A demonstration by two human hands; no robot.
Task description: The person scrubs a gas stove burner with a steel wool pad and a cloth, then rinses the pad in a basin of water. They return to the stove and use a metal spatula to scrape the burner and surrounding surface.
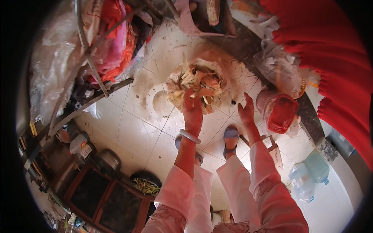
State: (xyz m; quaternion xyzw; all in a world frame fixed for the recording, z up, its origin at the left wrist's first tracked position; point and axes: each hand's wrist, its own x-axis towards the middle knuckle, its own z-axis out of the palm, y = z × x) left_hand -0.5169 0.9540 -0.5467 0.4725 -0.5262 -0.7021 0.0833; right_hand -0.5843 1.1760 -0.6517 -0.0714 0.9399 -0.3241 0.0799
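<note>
An open bag [223,76] stands on the tiled floor before me, full of dry, brown and cream leaf-like scraps [201,77]. At its near edge is my left hand [193,112], its fingers partly curled over the scraps; whether they grip any cannot be told. A pale bangle [190,136] circles that wrist. My right hand [246,109] is to the right of the bag, over the floor, with thumb and fingers apart and nothing between them. A small dark round thing [233,102] lies on the tiles just left of it.
To the right are a red plastic basket [283,113] and large clear bottles [317,166]. Red fringed cloth [335,58] hangs at upper right. A metal-framed rack [96,72] with plastic bags stands at left, above a metal pot [108,160] and a dark-paned cabinet [119,204].
</note>
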